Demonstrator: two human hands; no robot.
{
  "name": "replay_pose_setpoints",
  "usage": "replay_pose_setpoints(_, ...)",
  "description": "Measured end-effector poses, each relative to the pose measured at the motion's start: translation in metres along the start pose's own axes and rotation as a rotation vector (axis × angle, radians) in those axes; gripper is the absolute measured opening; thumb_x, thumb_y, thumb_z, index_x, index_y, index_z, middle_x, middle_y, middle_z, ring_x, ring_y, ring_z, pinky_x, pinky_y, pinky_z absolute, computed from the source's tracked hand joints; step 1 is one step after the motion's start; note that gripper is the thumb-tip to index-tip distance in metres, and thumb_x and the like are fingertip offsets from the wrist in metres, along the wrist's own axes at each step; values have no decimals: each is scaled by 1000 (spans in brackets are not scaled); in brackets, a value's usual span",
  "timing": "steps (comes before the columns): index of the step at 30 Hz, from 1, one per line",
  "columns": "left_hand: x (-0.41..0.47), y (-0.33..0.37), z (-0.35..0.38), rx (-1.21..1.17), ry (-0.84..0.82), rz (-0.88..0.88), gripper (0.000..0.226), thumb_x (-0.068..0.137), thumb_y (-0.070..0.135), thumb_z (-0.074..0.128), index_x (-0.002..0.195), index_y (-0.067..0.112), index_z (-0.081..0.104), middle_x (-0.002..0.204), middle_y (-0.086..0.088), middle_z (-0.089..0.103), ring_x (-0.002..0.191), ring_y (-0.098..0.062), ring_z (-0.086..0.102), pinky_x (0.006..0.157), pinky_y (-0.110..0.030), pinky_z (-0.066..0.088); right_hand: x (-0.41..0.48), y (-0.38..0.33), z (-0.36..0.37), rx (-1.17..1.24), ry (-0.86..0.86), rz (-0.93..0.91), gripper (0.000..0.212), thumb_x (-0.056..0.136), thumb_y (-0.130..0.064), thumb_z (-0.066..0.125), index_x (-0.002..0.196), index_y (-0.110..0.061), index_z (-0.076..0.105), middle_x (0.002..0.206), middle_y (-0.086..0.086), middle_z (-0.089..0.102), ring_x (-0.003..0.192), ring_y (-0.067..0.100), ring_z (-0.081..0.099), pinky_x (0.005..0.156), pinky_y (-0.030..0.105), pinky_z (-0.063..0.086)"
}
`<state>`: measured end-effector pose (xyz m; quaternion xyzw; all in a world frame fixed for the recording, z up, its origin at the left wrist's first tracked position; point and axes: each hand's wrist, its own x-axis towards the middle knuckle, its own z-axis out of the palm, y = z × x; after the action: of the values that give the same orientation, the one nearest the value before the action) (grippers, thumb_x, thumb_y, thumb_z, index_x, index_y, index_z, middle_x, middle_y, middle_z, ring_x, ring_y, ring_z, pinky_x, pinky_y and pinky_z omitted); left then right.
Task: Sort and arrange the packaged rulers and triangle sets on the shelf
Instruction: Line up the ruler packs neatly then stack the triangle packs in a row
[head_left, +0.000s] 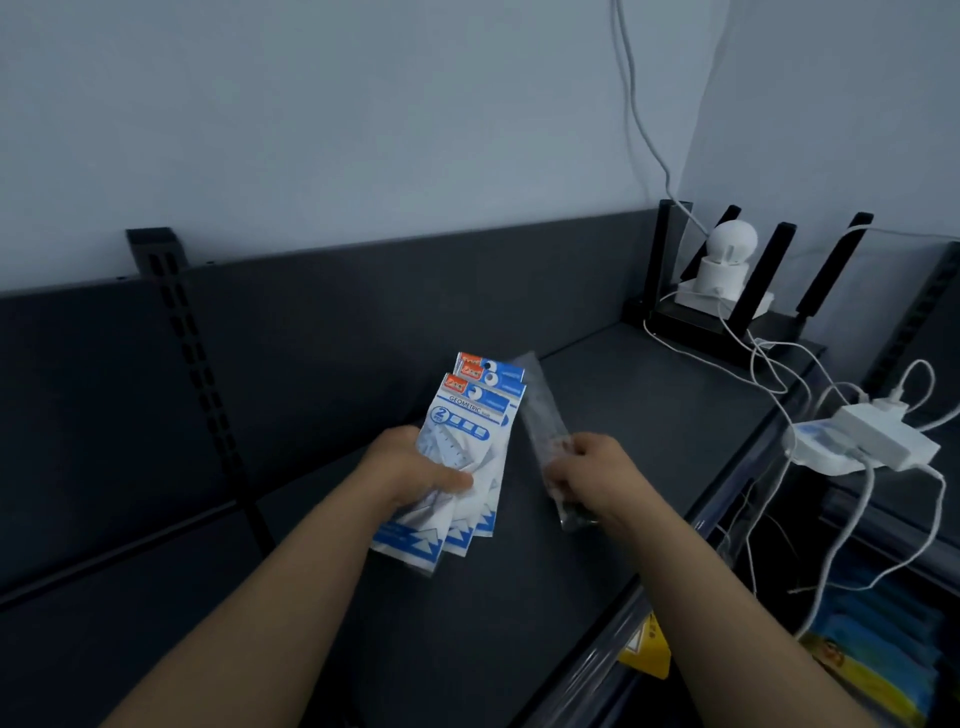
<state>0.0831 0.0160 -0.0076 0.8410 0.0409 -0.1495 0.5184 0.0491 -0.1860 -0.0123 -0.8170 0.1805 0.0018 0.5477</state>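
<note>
Dark grey shelf (597, 415) with a matching back panel (363, 312) and a slotted black upright (176, 312) at the left, set against a pale wall (363, 104). At centre, the left hand (415, 470) grips three fanned blue-and-white triangle set packs (467, 415) marked "GEOMETRIC", with fingers curled round their middle. Just to the right, the right hand (597, 470) pinches a clear ruler pack (540, 405) near its lower end, tilted upward and apart from the fan. Both kinds are held above the shelf, and none lies on it in view. Sorting by kind thus appears done for these items, while laying them out in order remains. At the far right stand a black router (727, 322) and a white camera (727, 254). White cables (779, 364) run to a power strip (883, 436) at the right. A yellow tag (647, 644) hangs on the near right shelf edge.
</note>
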Motion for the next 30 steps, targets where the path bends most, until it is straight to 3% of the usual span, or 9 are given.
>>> replay_pose_setpoints(2,-9,-4,-5,-53,16,16,33,65,8,86,91,16,67,89,-2,73,83,-19,70,78,-35,55,-7,0,11,114,-58,-18,12,84,-1,60,93,-8,61,74,9,66,54,16,60,47,24,49)
replay_pose_setpoints(4,-18,-10,-10,-109,40,27,31,66,7,85,91,15,67,87,-2,74,80,-19,71,77,-37,57,-12,0,23,180,-125,-43,19,81,1,64,99,-4,61,88,12,71,73,22,70,66,35,59)
replay_pose_setpoints(7,-35,-18,-21,-174,68,38,29,69,7,83,92,14,68,86,-2,75,77,-17,72,70,-34,58,-23,-7,41,201,-237,-72,20,81,4,66,99,-2,62,95,15,72,88,29,71,82,43,58)
replay_pose_setpoints(16,-108,-56,-73,-279,248,14,30,80,11,75,108,17,64,100,-1,74,90,-21,71,83,-46,57,-63,-41,94,128,-491,-300,17,84,-2,66,98,-11,63,93,3,73,80,15,72,70,29,58)
replay_pose_setpoints(24,-209,-108,-112,-302,605,-65,23,79,9,75,100,15,66,94,-2,75,83,-20,73,79,-44,59,-132,-54,166,96,-784,-387,10,86,-5,66,95,-10,67,91,6,74,81,18,72,76,36,59)
replay_pose_setpoints(30,-274,-135,-150,-250,810,-128,29,78,16,77,103,19,63,93,2,73,78,-14,71,63,-30,56,-192,-68,218,70,-888,-430,5,87,-6,65,88,-11,64,80,0,68,61,3,63,59,21,51)
